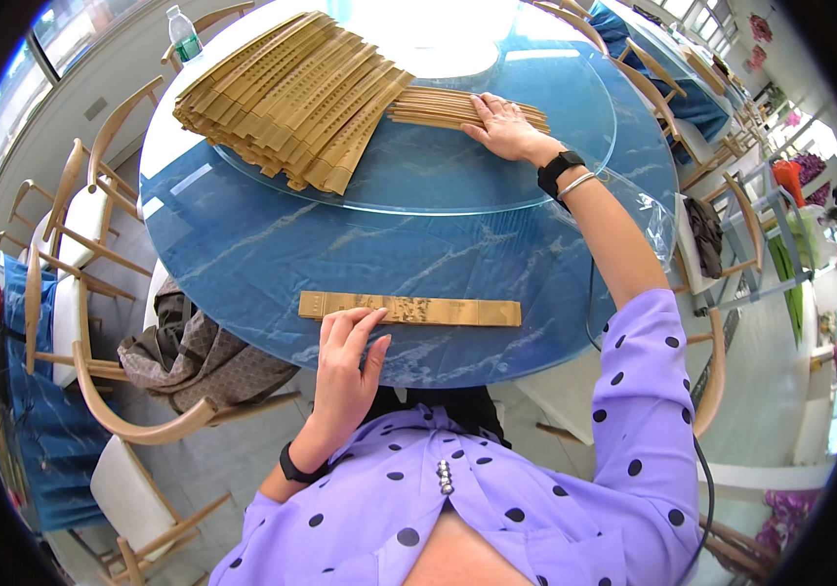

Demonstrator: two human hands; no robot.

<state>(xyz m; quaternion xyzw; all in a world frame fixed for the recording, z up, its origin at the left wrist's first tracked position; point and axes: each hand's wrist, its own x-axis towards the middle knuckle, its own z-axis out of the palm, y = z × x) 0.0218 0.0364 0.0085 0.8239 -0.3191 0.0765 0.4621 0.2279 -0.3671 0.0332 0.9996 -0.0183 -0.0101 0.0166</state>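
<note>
A long, flat gold paper sleeve (428, 310) with dark printing lies crosswise near the front edge of the round table. The fingertips of my left hand (348, 356) touch its near side toward the left end, fingers stretched and thumb apart. Farther off, a row of thin brown sticks, which look like chopsticks (430, 105), lies side by side on the glass turntable. My right hand (506, 129) rests over their right part with its fingers spread, so some sticks are hidden beneath it. Left of them, a large fanned stack of gold sleeves (286, 98) overlaps the sticks' left ends.
The round blue marble-patterned table (243, 264) carries a clear glass turntable (438, 200). A plastic bottle (183, 34) stands at the far left. Clear plastic wrap (648, 220) lies at the right edge. Wooden chairs (96, 215) surround the table; a patterned bag (204, 356) sits on one.
</note>
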